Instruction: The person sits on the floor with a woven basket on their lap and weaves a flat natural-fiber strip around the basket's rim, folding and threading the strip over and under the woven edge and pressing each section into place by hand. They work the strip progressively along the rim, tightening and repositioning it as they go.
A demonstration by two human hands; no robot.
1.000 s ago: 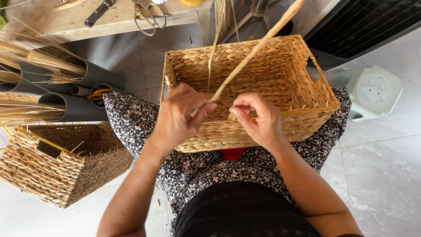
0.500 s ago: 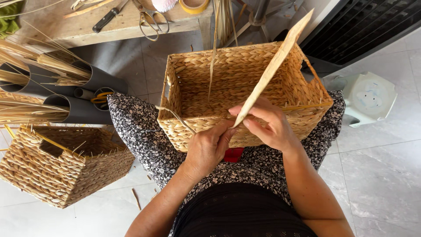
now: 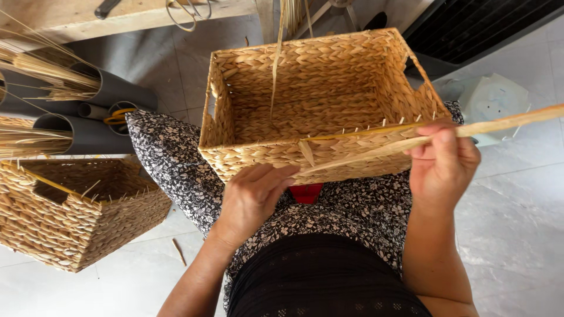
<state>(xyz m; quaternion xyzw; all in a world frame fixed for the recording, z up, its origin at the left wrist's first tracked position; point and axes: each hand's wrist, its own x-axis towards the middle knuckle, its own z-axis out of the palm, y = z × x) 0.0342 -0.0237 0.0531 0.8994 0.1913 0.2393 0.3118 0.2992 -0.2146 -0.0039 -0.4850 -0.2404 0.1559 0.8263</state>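
Down in the lap, over the black-and-white floral skirt [image 3: 176,158], the left hand [image 3: 252,196] presses against the near wall of the rectangular woven straw basket [image 3: 320,100], fingers curled together and pinching the near end of a long flat pale-yellow straw strip [image 3: 411,141] right at the weave. The right hand [image 3: 442,161] is clamped on that same strip further along, thumb over fingers, and the strip runs out taut to the right edge of the view. The basket sits on the knees, open side up, short straw ends poking from its front rim. To the left, on the pale tiled floor [image 3: 517,235], stands a second woven straw basket [image 3: 70,217]. Beyond it lie grey plastic pipes [image 3: 88,135] stuffed with dry straw stalks.
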